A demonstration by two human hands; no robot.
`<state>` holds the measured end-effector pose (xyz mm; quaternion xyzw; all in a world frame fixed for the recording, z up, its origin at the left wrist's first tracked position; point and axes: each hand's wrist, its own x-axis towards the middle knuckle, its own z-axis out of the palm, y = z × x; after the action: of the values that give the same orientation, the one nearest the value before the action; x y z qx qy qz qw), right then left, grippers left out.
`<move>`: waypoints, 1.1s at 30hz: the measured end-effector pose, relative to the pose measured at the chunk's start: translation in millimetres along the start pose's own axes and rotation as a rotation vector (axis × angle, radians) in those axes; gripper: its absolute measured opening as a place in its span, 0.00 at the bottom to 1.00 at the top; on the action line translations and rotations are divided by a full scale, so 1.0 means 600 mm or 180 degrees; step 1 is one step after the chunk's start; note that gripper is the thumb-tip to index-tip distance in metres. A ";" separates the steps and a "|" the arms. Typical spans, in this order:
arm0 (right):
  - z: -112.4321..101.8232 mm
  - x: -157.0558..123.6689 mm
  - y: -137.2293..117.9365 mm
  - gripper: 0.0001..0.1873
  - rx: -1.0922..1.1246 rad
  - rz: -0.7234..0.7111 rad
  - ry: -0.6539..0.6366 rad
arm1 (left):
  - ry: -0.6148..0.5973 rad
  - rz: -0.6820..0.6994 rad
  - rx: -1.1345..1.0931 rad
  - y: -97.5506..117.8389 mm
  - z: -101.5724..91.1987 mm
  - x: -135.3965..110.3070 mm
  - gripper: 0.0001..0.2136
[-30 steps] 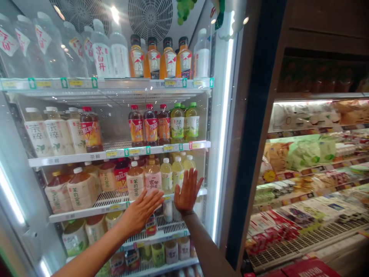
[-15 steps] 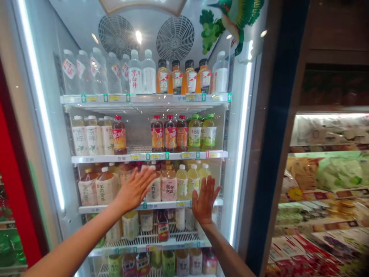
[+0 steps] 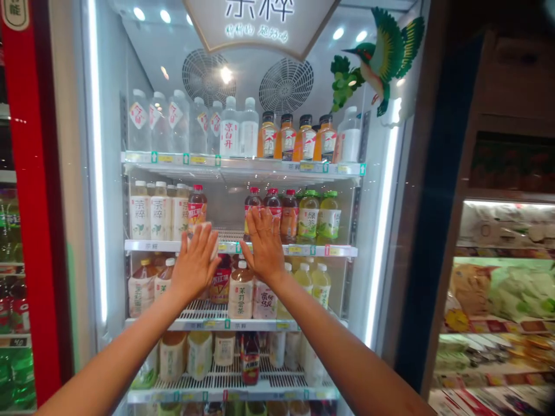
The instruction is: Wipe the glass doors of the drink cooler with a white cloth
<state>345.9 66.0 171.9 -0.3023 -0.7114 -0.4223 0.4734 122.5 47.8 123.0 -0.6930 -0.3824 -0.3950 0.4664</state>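
A tall drinks fridge with a glass door (image 3: 373, 190) stands in front of me. My left hand (image 3: 196, 264) is flat and open, fingers up, level with the second shelf (image 3: 321, 251). Beside it my right hand (image 3: 263, 244) is also flat and open, fingers spread. Both palms appear to be pressed on the glass and neither holds anything. Behind them stand tea bottles with red caps (image 3: 289, 215) and pale bottles with white caps (image 3: 241, 293). Water bottles (image 3: 229, 133) and orange juice bottles (image 3: 286, 137) line the top shelf.
A red fridge frame (image 3: 30, 202) borders the left side. To the right a dark pillar (image 3: 429, 231) separates an open chilled case (image 3: 503, 271) with packaged food. A bird decoration (image 3: 381, 52) and two fan grilles (image 3: 286, 86) sit at the fridge's top.
Both hands have risen from the third shelf's level to the second and come closer together. My view has pulled back and tilted up, showing the whole fridge front and the sign above.
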 end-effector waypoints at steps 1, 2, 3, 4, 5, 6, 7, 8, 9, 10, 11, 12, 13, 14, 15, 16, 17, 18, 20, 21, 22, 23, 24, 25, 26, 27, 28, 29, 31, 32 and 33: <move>0.006 0.010 -0.001 0.44 -0.0029 -0.0002 -0.0005 | 0.0028 -0.0147 0.0026 -0.018 0.001 0.020 0.36; 0.012 0.015 -0.003 0.43 -0.0055 -0.0003 -0.0016 | 0.0043 -0.0245 0.0036 -0.028 0.002 0.029 0.36; 0.017 0.017 -0.003 0.43 -0.0077 -0.0012 -0.0027 | 0.0038 -0.0279 0.0026 -0.030 0.003 0.025 0.36; 0.021 0.016 -0.002 0.43 -0.0093 -0.0031 -0.0038 | 0.0012 -0.0251 -0.0004 -0.022 0.005 0.008 0.36; 0.024 0.014 -0.001 0.43 -0.0102 -0.0049 -0.0054 | -0.0030 -0.0175 -0.0051 -0.007 0.006 -0.020 0.37; 0.026 0.012 0.001 0.42 -0.0100 -0.0062 -0.0073 | -0.0077 -0.0077 -0.0111 0.011 0.006 -0.052 0.37; 0.025 0.010 0.003 0.43 -0.0082 -0.0068 -0.0095 | -0.0127 0.0021 -0.0177 0.031 0.005 -0.083 0.37; 0.023 0.009 0.004 0.43 -0.0042 -0.0073 -0.0122 | -0.0176 0.0103 -0.0242 0.048 0.003 -0.107 0.36; 0.019 0.009 0.004 0.43 0.0026 -0.0075 -0.0145 | -0.0222 0.0150 -0.0299 0.060 0.000 -0.122 0.36; 0.014 0.009 0.001 0.44 0.0125 -0.0069 -0.0155 | -0.0257 0.0156 -0.0344 0.067 -0.001 -0.124 0.35; 0.007 0.010 -0.004 0.44 0.0260 -0.0068 -0.0137 | -0.0280 0.0126 -0.0379 0.069 -0.001 -0.114 0.34; -0.001 0.011 -0.012 0.44 0.0431 -0.0096 -0.0100 | -0.0288 0.0082 -0.0411 0.068 0.001 -0.093 0.34; -0.008 0.011 -0.022 0.43 0.0633 -0.0170 -0.0051 | -0.0279 0.0047 -0.0444 0.064 0.005 -0.066 0.33; -0.014 0.012 -0.034 0.42 0.0851 -0.0277 -0.0006 | -0.0253 0.0025 -0.0481 0.060 0.010 -0.036 0.33; -0.019 0.012 -0.046 0.42 0.1063 -0.0406 0.0013 | -0.0210 0.0013 -0.0522 0.056 0.017 -0.007 0.33; -0.021 0.013 -0.058 0.42 0.1242 -0.0525 -0.0002 | -0.0158 0.0002 -0.0562 0.054 0.023 0.018 0.33; -0.021 0.014 -0.067 0.42 0.1354 -0.0593 -0.0055 | -0.0095 -0.0029 -0.0597 0.054 0.029 0.038 0.33; -0.018 0.016 -0.074 0.42 0.1396 -0.0600 -0.0131 | -0.0023 -0.0095 -0.0623 0.053 0.034 0.050 0.34; -0.009 0.017 -0.078 0.43 0.1322 -0.0504 -0.0276 | 0.0141 -0.0350 -0.0636 0.050 0.036 0.055 0.35; -0.003 0.016 -0.076 0.44 0.1255 -0.0474 -0.0336 | 0.0221 -0.0495 -0.0627 0.045 0.034 0.050 0.37; 0.003 0.014 -0.073 0.44 0.1201 -0.0498 -0.0397 | 0.0285 -0.0614 -0.0614 0.038 0.028 0.042 0.39; 0.009 0.009 -0.070 0.44 0.1159 -0.0597 -0.0480 | 0.0323 -0.0682 -0.0599 0.028 0.021 0.033 0.41; 0.013 0.002 -0.067 0.45 0.1114 -0.0751 -0.0590 | 0.0329 -0.0688 -0.0586 0.016 0.011 0.024 0.44; 0.016 -0.007 -0.065 0.46 0.1053 -0.0912 -0.0720 | 0.0305 -0.0624 -0.0577 0.002 0.000 0.016 0.45; 0.017 -0.015 -0.062 0.47 0.0984 -0.1055 -0.0850 | 0.0246 -0.0497 -0.0572 -0.013 -0.012 0.008 0.45; 0.017 -0.023 -0.057 0.48 0.0925 -0.1160 -0.0960 | 0.0164 -0.0327 -0.0570 -0.030 -0.024 0.002 0.44; 0.014 -0.029 -0.048 0.48 0.0856 -0.1238 -0.1054 | 0.0071 -0.0143 -0.0566 -0.047 -0.036 -0.003 0.42; 0.008 -0.030 -0.035 0.48 0.0768 -0.1314 -0.1138 | -0.0010 0.0012 -0.0552 -0.065 -0.046 -0.008 0.40; -0.009 -0.018 0.006 0.46 0.0516 -0.1482 -0.1249 | -0.0086 0.0114 -0.0483 -0.098 -0.061 -0.012 0.36; -0.018 -0.003 0.032 0.45 0.0335 -0.1508 -0.1246 | -0.0069 0.0043 -0.0427 -0.112 -0.063 -0.012 0.35; -0.027 0.018 0.057 0.44 0.0132 -0.1411 -0.1166 | -0.0024 -0.0079 -0.0365 -0.124 -0.063 -0.010 0.35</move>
<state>377.0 67.8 195.9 -0.2008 -0.8423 -0.4393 0.2393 46.0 31.2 152.6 -0.7153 -0.3695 -0.4193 0.4195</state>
